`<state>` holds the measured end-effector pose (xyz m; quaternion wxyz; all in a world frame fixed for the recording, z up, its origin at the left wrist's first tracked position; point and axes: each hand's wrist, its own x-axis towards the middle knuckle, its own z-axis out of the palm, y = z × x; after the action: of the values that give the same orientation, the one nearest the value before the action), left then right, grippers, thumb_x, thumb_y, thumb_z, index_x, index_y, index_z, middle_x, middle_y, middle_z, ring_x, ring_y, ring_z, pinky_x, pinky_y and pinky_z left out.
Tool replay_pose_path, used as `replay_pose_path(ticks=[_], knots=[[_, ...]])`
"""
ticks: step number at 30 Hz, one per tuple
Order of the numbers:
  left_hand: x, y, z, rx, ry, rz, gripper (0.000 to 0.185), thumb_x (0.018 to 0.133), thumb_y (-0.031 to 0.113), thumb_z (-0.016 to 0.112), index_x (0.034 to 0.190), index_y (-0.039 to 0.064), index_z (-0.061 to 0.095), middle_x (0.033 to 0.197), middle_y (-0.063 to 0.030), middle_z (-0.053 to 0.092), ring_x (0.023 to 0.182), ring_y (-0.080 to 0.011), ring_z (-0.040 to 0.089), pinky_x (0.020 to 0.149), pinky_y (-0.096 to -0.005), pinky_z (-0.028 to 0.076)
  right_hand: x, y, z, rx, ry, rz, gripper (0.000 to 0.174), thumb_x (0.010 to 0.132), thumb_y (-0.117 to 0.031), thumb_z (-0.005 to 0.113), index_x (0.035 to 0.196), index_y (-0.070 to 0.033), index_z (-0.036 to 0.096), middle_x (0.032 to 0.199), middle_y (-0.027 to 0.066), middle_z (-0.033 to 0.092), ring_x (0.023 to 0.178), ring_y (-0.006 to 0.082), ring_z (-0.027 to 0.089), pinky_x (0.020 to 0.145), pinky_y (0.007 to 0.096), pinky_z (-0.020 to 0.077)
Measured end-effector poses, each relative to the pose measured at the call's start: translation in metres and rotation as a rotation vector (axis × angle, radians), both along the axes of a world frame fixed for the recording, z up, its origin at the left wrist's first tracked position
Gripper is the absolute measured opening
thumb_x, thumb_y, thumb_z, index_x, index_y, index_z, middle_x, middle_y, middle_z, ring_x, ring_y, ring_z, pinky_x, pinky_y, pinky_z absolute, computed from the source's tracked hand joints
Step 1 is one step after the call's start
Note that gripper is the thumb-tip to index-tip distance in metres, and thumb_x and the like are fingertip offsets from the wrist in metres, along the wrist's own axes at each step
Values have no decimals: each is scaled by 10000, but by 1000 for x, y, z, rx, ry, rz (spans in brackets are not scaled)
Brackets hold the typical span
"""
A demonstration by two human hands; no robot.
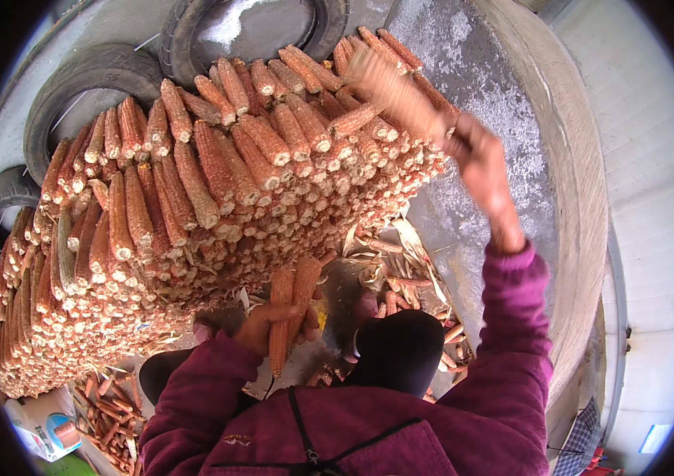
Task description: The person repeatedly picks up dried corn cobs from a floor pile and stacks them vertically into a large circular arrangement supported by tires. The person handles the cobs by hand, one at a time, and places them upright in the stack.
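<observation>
My left hand (pixel 258 329) is in front of my body, closed around a few bare corn cobs (pixel 280 348) that point up and away from me. My right hand (pixel 484 163) is raised at the far right end of the stack, and motion blurs it. Its fingers grip a corn cob (pixel 399 92) by one end, and the cob's other end lies over the top of the pile. The stack of corn cobs (pixel 265 140) runs from right to lower left, with cut ends facing me. Whether the held cob touches the stack, I cannot tell.
Old tyres (pixel 90 74) lean behind the stack. Loose cobs and husks (pixel 408 262) litter the floor at my right knee, with more loose cobs (pixel 112 410) at lower left beside a white printed bag (pixel 45 425). A pale wall (pixel 640 178) curves along the right.
</observation>
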<state>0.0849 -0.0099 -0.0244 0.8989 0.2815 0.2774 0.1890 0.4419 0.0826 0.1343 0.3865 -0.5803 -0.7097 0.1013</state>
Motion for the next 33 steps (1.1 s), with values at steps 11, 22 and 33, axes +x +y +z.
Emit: replay_pose_path(ticks=[11, 22, 33], knots=[[-4, 5, -7, -149, -36, 76, 687, 790, 304, 649, 1371, 0, 444, 997, -119, 638, 930, -216, 623, 762, -329, 490, 75, 245, 0, -266, -429, -595, 369, 838, -372, 702, 1188, -256, 695, 1190, 112, 683, 1113, 294, 651, 950, 410, 514], [-13, 11, -18, -218, 217, 173, 624, 786, 178, 704, 1322, -30, 462, 1037, -157, 652, 802, -212, 660, 684, -344, 547, 84, 327, -55, -265, -524, -663, 337, 877, -365, 632, 1191, -263, 701, 1175, 131, 687, 1129, 324, 639, 969, 401, 509], [-2, 8, -8, -125, 263, 140, 589, 798, 190, 708, 1291, -41, 483, 1069, -169, 664, 806, -236, 666, 686, -349, 548, 97, 254, -19, -49, -233, -545, 318, 875, -183, 620, 1179, -161, 710, 1059, 168, 719, 1038, 310, 684, 926, 403, 526]])
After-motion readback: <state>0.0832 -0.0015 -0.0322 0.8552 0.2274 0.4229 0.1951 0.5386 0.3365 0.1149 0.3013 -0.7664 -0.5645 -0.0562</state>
